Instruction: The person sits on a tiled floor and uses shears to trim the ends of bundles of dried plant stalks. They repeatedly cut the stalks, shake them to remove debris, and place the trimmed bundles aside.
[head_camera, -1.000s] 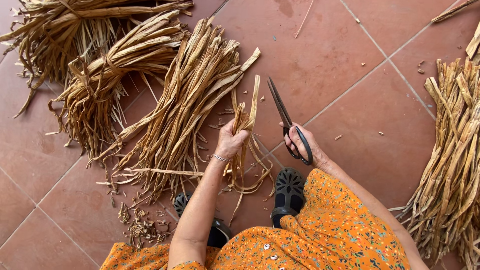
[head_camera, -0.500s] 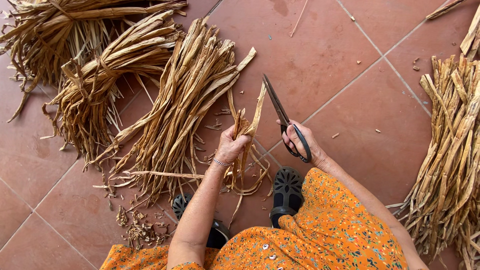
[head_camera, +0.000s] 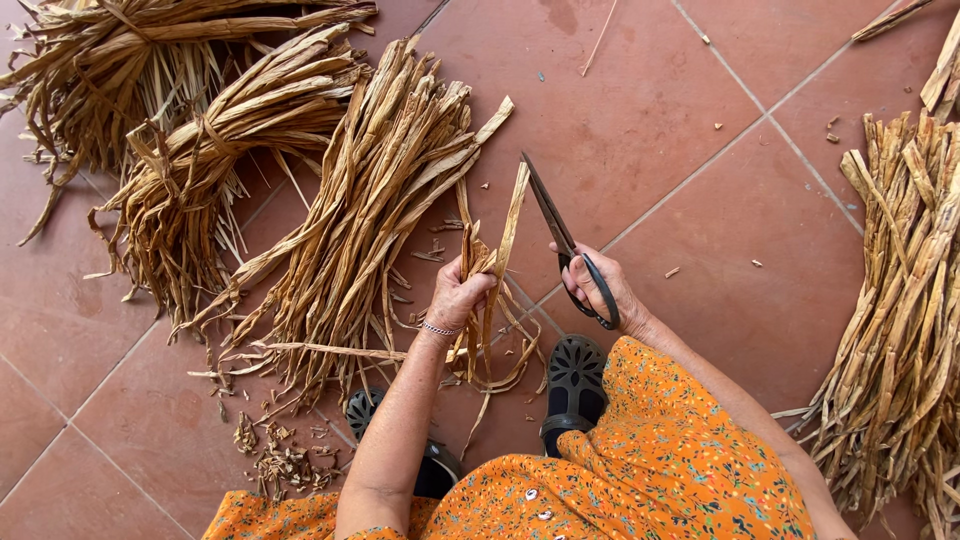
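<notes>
Terracotta tiles (head_camera: 650, 90): scissors (head_camera: 560, 235) (blades up-left), strips (head_camera: 490, 270) upright.

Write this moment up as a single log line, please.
left hand: grips dried leaf strips | right hand: holds black scissors, blades beside strips | bundles on tiled floor

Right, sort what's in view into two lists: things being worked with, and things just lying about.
In use:
- left hand gripping a few long dry tan leaf strips
- right hand holding black-handled metal scissors, blades closed beside the strips

Lying about:
- tied bundles of dry leaves, upper left
- loose sheaf, centre
- heap at right edge
- cut scraps on the terracotta tiles
</notes>
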